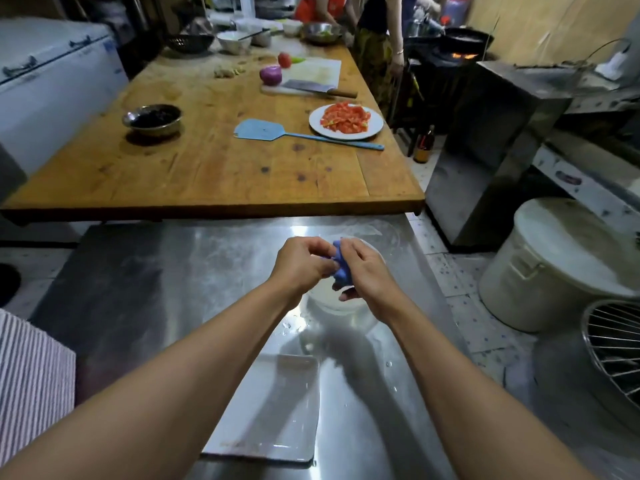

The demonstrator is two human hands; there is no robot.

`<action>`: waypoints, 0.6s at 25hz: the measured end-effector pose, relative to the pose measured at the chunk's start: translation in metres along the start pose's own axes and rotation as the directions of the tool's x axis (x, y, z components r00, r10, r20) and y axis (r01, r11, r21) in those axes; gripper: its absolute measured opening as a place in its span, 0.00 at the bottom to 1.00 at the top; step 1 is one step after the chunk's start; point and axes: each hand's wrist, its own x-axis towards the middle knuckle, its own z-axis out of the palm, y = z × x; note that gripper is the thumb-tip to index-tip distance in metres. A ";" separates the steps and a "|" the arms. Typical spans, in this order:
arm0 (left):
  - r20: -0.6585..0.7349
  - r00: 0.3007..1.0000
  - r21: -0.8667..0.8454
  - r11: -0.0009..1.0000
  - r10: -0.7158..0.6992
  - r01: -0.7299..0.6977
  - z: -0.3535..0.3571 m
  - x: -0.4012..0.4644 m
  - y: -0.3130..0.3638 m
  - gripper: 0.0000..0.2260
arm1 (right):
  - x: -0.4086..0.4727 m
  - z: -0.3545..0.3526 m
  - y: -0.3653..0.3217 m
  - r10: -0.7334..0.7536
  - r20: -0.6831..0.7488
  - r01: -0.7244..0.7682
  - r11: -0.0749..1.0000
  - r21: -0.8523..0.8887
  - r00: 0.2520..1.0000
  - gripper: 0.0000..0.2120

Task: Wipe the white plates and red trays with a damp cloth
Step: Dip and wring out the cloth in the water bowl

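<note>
Steel covers the near table (145, 278), which shines wet under the lamp, and behind it stands a long wooden table (207, 168) in a busy kitchen. Going from the left, a metal bowl (152, 120) with something dark sits on the wood, then a blue fly swatter (263, 130), then a white plate of chopped tomato (346, 122), and further back a cleaver (313, 88) lies on a cutting board. On the steel, close to the person, lies a flat pale tray (273, 410) with water drops on it; I cannot tell if it belongs to the task. The left hand (301, 263) and the right hand (363, 271) meet above a white plate (329, 299) that rests on the steel. Both grips are clenched on a blue cloth (341, 265), which is bunched between them, just over the plate; it seems they wring or refold it. No red tray is visible, so the work looks to be at an early point. Several risks appear from here. If the cloth is squeezed over the plate, water will drip on it and leave marks. The steel is wet, so the plate can slide toward the right edge when it is rubbed with only one hand. A loosely bunched cloth may also wipe unevenly.
</note>
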 end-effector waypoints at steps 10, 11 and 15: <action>-0.206 0.978 0.335 0.941 0.015 0.056 0.021 0.038 -0.002 0.16 | 0.051 -0.021 0.017 -0.051 -0.077 0.051 0.999 0.005 0.996 0.08; -0.226 0.973 0.356 0.934 0.043 0.042 0.024 0.039 -0.003 0.16 | 0.054 -0.022 0.019 -0.048 -0.072 0.046 0.999 -0.024 0.996 0.08; -0.267 0.960 0.359 0.933 0.085 0.017 0.029 0.048 -0.007 0.17 | 0.059 -0.026 0.027 0.007 0.098 -0.009 1.000 0.021 0.995 0.06</action>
